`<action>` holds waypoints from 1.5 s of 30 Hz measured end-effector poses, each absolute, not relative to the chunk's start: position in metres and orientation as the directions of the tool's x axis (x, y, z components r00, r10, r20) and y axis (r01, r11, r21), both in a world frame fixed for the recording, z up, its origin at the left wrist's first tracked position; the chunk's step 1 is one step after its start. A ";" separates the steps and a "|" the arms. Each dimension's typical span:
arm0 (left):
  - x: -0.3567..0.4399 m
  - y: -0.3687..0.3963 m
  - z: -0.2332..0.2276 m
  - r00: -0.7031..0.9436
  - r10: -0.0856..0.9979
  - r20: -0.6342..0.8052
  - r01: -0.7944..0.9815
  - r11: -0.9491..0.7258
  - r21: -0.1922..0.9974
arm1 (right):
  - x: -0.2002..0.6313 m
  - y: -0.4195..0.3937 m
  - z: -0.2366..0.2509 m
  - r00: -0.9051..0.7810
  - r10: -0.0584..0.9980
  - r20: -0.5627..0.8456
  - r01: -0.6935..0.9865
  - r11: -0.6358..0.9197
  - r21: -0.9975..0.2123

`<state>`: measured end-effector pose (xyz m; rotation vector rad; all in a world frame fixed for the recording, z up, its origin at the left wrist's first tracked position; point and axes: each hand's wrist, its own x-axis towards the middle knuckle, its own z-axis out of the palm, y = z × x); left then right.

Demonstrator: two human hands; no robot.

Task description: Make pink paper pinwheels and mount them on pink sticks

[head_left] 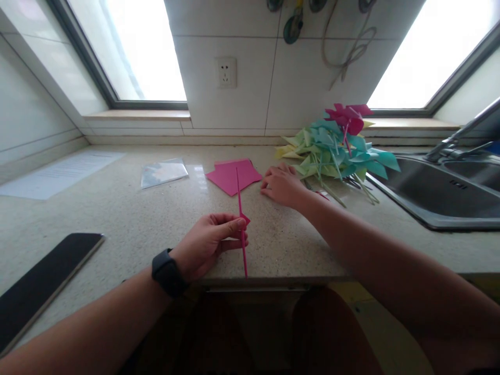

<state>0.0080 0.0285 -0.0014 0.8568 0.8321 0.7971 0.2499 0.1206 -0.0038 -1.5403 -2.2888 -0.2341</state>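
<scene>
Pink stick (241,219) stands nearly upright in the left hand (209,240), its lower end hanging just past the front edge of the desk (117,208) and its top rising in front of the pink paper (233,175). That hand's grip is closed on the stick: thumb and fingertips pinch it about halfway up, where a small pink tab sticks out to the right. A black watch (167,272) sits on the left wrist.

The right hand (283,185) lies palm down on the desk, fingers loosely curled and touching the surface just right of the pink paper; its grip holds nothing. Whether its fingertips touch the paper's edge cannot be told.

Just beyond the right hand lies a pile of pinwheels (336,146), yellow, green and teal with a few pink ones on top, their sticks pointing toward the front. A sink (441,192) with a tap is set into the desk to the right. Left of the pink paper lies a clear plastic bag (163,172), farther left a white sheet (62,174), and at the near left a dark flat board (42,281).
</scene>
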 end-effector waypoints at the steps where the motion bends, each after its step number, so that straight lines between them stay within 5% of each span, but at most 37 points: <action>1: 0.008 0.030 -0.002 0.435 0.852 -0.290 -0.262 0.428 0.865 | 0.249 0.117 -0.001 -0.378 0.834 0.401 0.899 0.434 -0.055; 8: 0.009 0.031 -0.007 0.398 0.893 -0.210 -0.374 0.367 0.852 | 0.242 0.073 -0.003 -0.542 0.608 0.580 0.695 0.712 -0.098; 17: 0.010 0.030 -0.012 0.431 0.878 -0.208 -0.346 0.374 0.860 | 0.229 0.053 -0.007 -0.543 0.494 0.679 0.468 0.850 -0.244; 22: 0.008 0.029 -0.011 0.519 0.832 -0.197 -0.301 0.394 0.868 | 0.234 0.044 0.001 -0.548 0.569 0.613 0.324 0.820 -0.472; 28: 0.003 0.030 -0.012 0.588 0.773 -0.238 -0.202 0.426 0.882 | 0.236 0.038 -0.005 -0.537 0.765 0.356 0.266 0.554 -0.789; 45: 0.004 0.031 -0.010 0.640 0.743 -0.195 -0.153 0.372 0.915 | 0.230 0.039 -0.007 -0.443 0.767 0.465 0.204 0.591 -0.781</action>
